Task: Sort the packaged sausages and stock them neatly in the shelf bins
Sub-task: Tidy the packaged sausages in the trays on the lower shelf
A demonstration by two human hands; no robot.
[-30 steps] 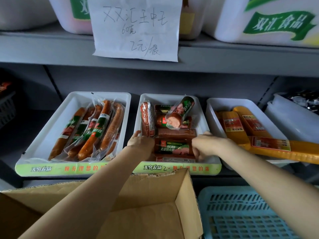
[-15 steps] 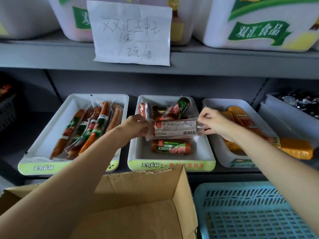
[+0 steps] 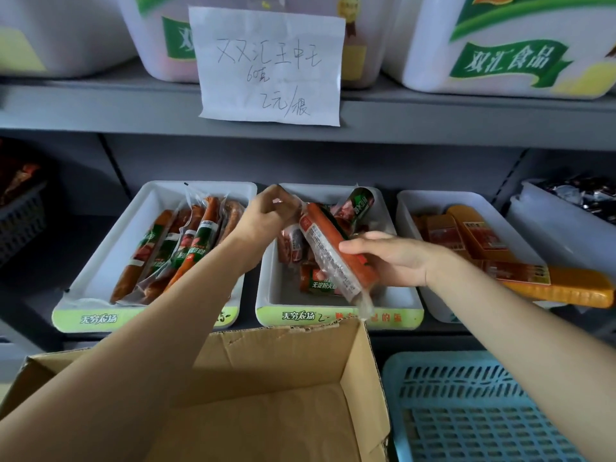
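Observation:
A clear-wrapped red sausage pack [image 3: 328, 251] is held tilted above the middle white bin [image 3: 336, 316]. My left hand [image 3: 266, 213] pinches its far upper end. My right hand [image 3: 388, 255] grips its middle from the right. Under it, in the middle bin, lie more short sausage packs [image 3: 315, 283], one of them propped upright at the back [image 3: 358, 205]. The left bin [image 3: 100, 261] holds several long sausages in clear sleeves [image 3: 186, 241]. The right bin [image 3: 411, 208] holds long orange-yellow sausage sticks [image 3: 546, 283], one sticking out over its rim.
An open cardboard box [image 3: 276, 395] stands below the shelf in front of me. A light blue plastic crate [image 3: 483, 408] is to its right. A handwritten paper sign [image 3: 270, 66] hangs from the upper shelf edge under large white tubs [image 3: 510, 45]. Another white bin [image 3: 560, 235] is at far right.
Both hands lifted a sausage pack out of the middle bin. It was held level half a second ago and is now turned on a slant, left end up and right end down.

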